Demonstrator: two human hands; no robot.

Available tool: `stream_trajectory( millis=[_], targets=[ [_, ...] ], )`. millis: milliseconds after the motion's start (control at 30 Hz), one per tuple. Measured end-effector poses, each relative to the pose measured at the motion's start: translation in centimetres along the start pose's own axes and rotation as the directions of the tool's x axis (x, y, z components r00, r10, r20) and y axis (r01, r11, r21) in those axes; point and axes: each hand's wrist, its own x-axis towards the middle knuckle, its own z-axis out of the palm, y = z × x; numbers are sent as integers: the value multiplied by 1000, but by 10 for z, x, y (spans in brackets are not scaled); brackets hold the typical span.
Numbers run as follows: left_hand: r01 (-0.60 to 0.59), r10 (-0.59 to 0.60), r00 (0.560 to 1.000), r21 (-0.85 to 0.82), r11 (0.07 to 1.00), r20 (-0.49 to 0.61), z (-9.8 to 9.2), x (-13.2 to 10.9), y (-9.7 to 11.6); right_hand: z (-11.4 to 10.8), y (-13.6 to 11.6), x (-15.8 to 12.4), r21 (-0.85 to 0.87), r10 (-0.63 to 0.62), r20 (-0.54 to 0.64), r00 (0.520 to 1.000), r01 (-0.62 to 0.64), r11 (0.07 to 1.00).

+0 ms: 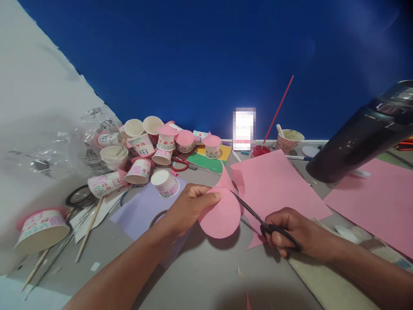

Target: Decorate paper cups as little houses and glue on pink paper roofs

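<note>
My left hand [193, 204] pinches a piece of pink paper [222, 217], thumb on top. The piece has a rounded lower edge, and a pointed strip rises from its top. In my right hand [290, 234] is a pair of black-handled scissors [250, 210], fingers through the loops. The scissors' tip meets the upper right edge of the pink piece; whether the blades are apart is hard to tell. Behind them lies a large pink sheet [280, 189] with a cut, curling left edge.
Decorated paper cups [138, 170], some with pink paper tops, crowd the left back. A purple sheet [138, 206] lies left, with a white cup [165, 184] on it. A large dark bottle [355, 133] stands right. Red-handled scissors [180, 163] and a glowing, blurred screen [244, 129] are behind.
</note>
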Motion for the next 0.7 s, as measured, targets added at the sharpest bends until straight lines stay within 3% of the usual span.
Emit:
stream_trajectory(
  millis=[700],
  targets=[
    [-14,5,996,104,994,85,-6,1,1,2,-10,-1,-6,35,11,999,-35,999]
  ],
)
